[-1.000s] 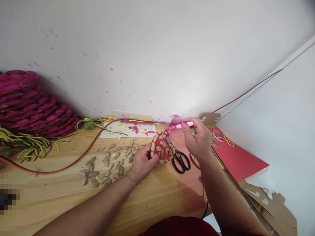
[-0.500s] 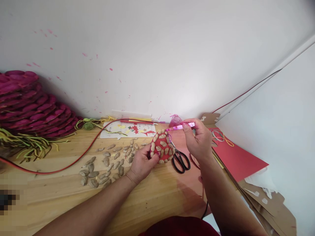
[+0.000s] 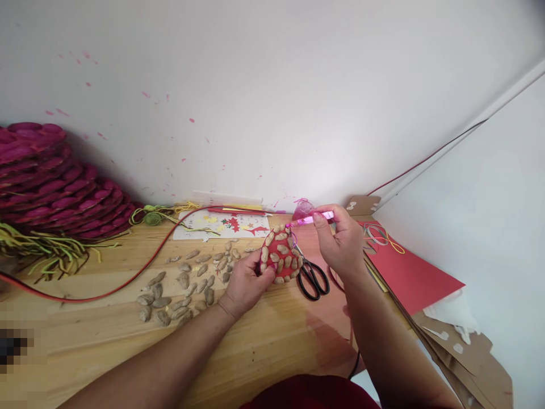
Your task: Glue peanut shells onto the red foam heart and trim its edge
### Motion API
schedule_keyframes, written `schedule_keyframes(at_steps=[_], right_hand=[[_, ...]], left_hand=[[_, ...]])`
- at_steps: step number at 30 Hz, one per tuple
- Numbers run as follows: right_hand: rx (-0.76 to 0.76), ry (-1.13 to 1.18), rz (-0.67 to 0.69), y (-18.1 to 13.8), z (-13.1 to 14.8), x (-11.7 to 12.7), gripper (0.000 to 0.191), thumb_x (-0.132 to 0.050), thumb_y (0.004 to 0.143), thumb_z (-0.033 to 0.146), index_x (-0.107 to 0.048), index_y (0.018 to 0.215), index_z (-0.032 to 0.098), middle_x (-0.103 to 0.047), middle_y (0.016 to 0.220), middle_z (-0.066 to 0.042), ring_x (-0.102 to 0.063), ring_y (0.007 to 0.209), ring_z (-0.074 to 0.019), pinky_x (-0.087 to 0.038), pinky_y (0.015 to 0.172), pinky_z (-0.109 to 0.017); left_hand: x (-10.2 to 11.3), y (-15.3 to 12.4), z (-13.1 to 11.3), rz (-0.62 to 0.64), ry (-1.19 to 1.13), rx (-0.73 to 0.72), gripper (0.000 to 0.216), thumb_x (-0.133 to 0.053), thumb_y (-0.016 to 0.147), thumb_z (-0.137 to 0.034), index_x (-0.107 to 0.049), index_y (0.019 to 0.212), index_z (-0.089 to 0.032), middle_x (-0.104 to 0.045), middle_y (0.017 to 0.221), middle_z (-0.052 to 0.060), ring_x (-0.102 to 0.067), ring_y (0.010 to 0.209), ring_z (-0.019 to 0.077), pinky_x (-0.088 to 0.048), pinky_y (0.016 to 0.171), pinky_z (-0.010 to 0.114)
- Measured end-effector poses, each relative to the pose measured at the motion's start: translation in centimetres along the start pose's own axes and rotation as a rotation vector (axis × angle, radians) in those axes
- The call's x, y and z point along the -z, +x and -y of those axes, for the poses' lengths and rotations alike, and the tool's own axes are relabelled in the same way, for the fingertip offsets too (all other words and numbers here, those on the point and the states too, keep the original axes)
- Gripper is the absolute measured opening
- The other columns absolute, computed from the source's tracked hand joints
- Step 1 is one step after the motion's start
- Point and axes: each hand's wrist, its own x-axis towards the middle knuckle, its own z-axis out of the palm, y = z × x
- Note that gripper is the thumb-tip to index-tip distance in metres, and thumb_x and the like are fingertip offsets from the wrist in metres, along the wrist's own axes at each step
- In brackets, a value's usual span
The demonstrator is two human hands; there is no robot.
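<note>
Red backing, roughly bell-shaped and studded with whole peanuts: the peanut piece (image 3: pixel 281 255) is held just below the centre of the frame, narrow end toward the wall (image 3: pixel 272 102). Left hand (image 3: pixel 247 284) grasps it at its lower left, thumb on the front face, other fingers mostly hidden. Right hand (image 3: pixel 340 241) pinches a pink-stained brush (image 3: pixel 309 220), tip at the piece's top right corner; contact too small to confirm.

Step in hand, by my judgement: putting pink on the uppermost shells. Next move probably calls for a steady left grip and short, light strokes, then a slight turn to bring uncoloured shells under the brush.

Look of the piece: peanuts line the edge, several more set inside, red showing between. Shells mostly pale tan; pink visible near the top right. Black-handled scissors (image 3: pixel 313 281) lie just right of it, partly behind. Loose peanuts (image 3: pixel 184 280) scattered on the counter (image 3: pixel 213 352), left of centre. Pink-stained cup (image 3: pixel 302 208) stands beyond the brush, near the wall.
</note>
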Motion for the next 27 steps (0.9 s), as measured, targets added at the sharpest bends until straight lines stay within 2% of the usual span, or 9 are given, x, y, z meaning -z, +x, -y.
schedule_keyframes(at_steps=[15, 21, 27], right_hand=[[0.06, -0.013, -0.045, -0.1, 0.0, 0.0, 0.011, -0.059, 0.098, 0.031, -0.068, 0.095, 0.024, -0.073, 0.088, -0.003, -0.066, 0.084, -0.0212, -0.05, 0.079, -0.035], [0.092, 0.028, -0.012, -0.7, 0.1, 0.0, 0.011, -0.058, 0.098, 0.028, -0.068, 0.096, 0.023, -0.073, 0.09, -0.004, -0.067, 0.087, -0.0219, -0.05, 0.079, -0.036], [0.15, -0.014, 0.021, -1.1, 0.1, 0.0, 0.011, -0.057, 0.098, 0.027, -0.066, 0.094, 0.023, -0.072, 0.086, -0.004, -0.065, 0.084, -0.0224, -0.05, 0.077, -0.037]], left_hand=[[0.1, 0.0, 0.3, 0.011, -0.02, 0.013, 0.026, -0.066, 0.077, -0.026, -0.073, 0.099, -0.016, -0.072, 0.083, 0.002, -0.059, 0.07, 0.0137, -0.049, 0.07, 0.024], [0.0, -0.1, 0.4, 0.004, -0.039, 0.044, 0.022, -0.068, 0.076, -0.03, -0.071, 0.093, -0.016, -0.063, 0.07, -0.002, -0.055, 0.064, 0.0133, -0.046, 0.063, 0.023], [0.0, 0.0, 0.4, 0.005, -0.058, 0.07, 0.022, -0.07, 0.075, -0.033, -0.069, 0.09, -0.017, -0.059, 0.064, -0.003, -0.052, 0.058, 0.0121, -0.044, 0.058, 0.022]])
